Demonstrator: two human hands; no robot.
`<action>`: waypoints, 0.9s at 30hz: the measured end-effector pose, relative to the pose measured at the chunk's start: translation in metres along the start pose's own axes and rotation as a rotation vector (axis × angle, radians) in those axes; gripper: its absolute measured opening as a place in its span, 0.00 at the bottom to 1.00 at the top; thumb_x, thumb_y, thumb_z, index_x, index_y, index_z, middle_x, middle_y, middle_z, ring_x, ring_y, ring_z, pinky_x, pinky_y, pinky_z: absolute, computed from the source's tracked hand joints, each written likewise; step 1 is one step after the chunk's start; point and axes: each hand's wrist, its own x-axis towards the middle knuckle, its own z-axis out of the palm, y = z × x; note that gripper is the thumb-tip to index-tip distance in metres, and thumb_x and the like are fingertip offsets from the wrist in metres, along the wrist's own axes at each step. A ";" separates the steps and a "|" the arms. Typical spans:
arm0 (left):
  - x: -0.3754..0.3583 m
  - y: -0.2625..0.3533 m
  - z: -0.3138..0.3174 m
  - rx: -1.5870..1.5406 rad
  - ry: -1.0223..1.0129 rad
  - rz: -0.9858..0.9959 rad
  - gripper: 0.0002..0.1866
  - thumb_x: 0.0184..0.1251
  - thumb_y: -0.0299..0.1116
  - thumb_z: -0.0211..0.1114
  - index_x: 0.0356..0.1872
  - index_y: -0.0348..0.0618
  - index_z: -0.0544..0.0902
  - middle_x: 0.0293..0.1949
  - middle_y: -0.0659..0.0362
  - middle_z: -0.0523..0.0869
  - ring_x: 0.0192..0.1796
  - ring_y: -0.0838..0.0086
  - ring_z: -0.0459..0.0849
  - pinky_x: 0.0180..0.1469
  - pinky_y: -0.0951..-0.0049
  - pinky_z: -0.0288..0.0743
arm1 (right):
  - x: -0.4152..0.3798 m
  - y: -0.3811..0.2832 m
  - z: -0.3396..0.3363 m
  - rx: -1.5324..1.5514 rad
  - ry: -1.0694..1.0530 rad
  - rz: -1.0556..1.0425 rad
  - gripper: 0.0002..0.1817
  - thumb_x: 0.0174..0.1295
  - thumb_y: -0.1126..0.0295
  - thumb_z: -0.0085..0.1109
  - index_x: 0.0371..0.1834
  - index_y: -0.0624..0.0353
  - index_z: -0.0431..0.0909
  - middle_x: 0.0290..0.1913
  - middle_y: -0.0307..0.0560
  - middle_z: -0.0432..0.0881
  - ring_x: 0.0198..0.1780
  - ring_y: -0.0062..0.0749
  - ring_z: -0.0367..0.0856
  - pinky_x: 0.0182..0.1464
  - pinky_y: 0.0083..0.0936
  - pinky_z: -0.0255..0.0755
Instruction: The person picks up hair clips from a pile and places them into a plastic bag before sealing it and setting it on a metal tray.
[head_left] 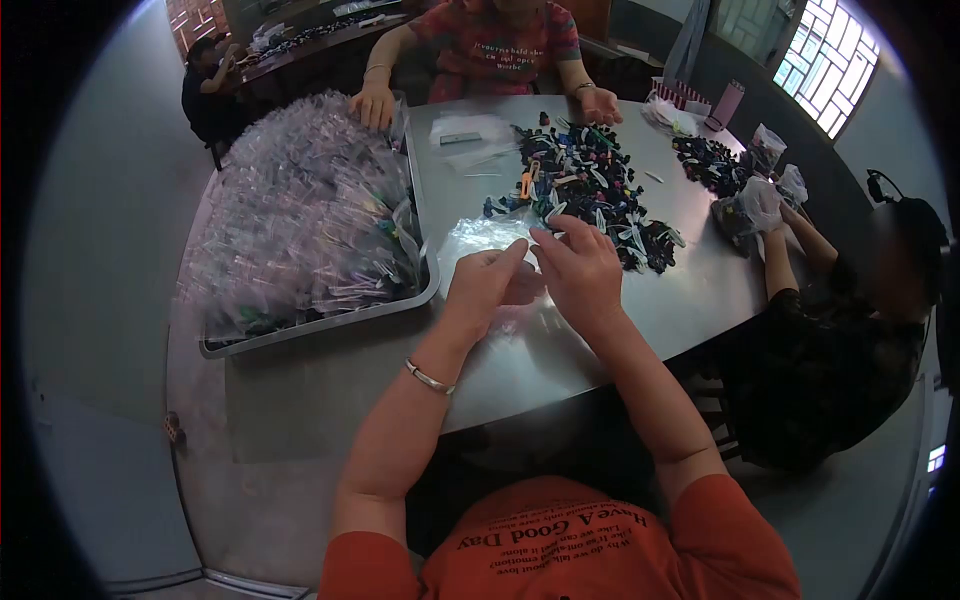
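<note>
My left hand and my right hand are close together above the metal table, fingers bent and thumbs facing each other. Each hand is pinched closed, but what lies between the fingertips is too small to make out. Clear plastic bags lie on the table just behind and beneath my hands. Beyond my right hand spreads a pile of small dark and coloured pieces, with some white and orange ones among them.
A grey tray heaped with filled clear bags stands at the left. Across the table, a person's hands rest near its edge. At the right, another person's hands hold a clear bag by a second dark pile.
</note>
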 end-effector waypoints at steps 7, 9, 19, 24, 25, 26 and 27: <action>0.006 -0.005 -0.008 0.034 -0.034 0.053 0.23 0.69 0.45 0.57 0.27 0.31 0.82 0.26 0.52 0.86 0.25 0.73 0.83 0.30 0.76 0.78 | -0.006 0.002 -0.001 0.385 -0.021 0.211 0.14 0.50 0.71 0.67 0.42 0.58 0.82 0.43 0.46 0.79 0.35 0.33 0.79 0.38 0.28 0.75; 0.005 -0.004 -0.007 0.031 -0.011 0.070 0.23 0.69 0.45 0.56 0.26 0.32 0.83 0.26 0.52 0.86 0.24 0.73 0.83 0.30 0.77 0.77 | -0.003 -0.003 -0.011 0.466 -0.034 0.297 0.15 0.50 0.72 0.66 0.43 0.60 0.81 0.43 0.46 0.79 0.35 0.30 0.78 0.38 0.25 0.74; 0.007 -0.006 -0.007 0.044 0.001 0.108 0.24 0.69 0.46 0.57 0.24 0.32 0.82 0.24 0.52 0.86 0.22 0.76 0.81 0.26 0.78 0.76 | -0.017 -0.001 -0.012 0.945 -0.083 0.615 0.16 0.52 0.81 0.60 0.46 0.64 0.79 0.44 0.41 0.77 0.32 0.14 0.74 0.35 0.11 0.69; 0.006 -0.006 -0.008 0.095 -0.055 0.089 0.24 0.69 0.46 0.56 0.25 0.32 0.82 0.24 0.52 0.85 0.22 0.75 0.82 0.26 0.78 0.77 | -0.014 0.002 -0.006 0.878 -0.125 0.606 0.15 0.55 0.82 0.59 0.48 0.63 0.79 0.43 0.36 0.77 0.37 0.13 0.74 0.40 0.11 0.68; 0.004 -0.005 -0.007 0.077 -0.050 0.083 0.24 0.70 0.46 0.56 0.25 0.31 0.81 0.24 0.51 0.85 0.23 0.74 0.83 0.27 0.78 0.77 | -0.014 0.002 -0.005 0.824 -0.109 0.563 0.14 0.55 0.81 0.60 0.46 0.63 0.80 0.42 0.35 0.77 0.37 0.13 0.74 0.40 0.11 0.68; 0.003 -0.003 -0.006 0.058 -0.045 0.076 0.24 0.70 0.46 0.55 0.26 0.31 0.81 0.24 0.51 0.85 0.23 0.74 0.83 0.27 0.77 0.78 | -0.013 0.001 -0.005 0.825 -0.111 0.562 0.14 0.55 0.81 0.60 0.46 0.63 0.80 0.42 0.35 0.77 0.37 0.13 0.74 0.40 0.11 0.68; 0.002 -0.002 -0.005 0.056 -0.042 0.076 0.24 0.70 0.46 0.55 0.26 0.31 0.81 0.24 0.51 0.85 0.23 0.74 0.83 0.27 0.77 0.78 | -0.010 -0.001 -0.007 0.765 -0.088 0.530 0.13 0.53 0.80 0.61 0.44 0.62 0.81 0.40 0.37 0.77 0.34 0.15 0.75 0.36 0.13 0.68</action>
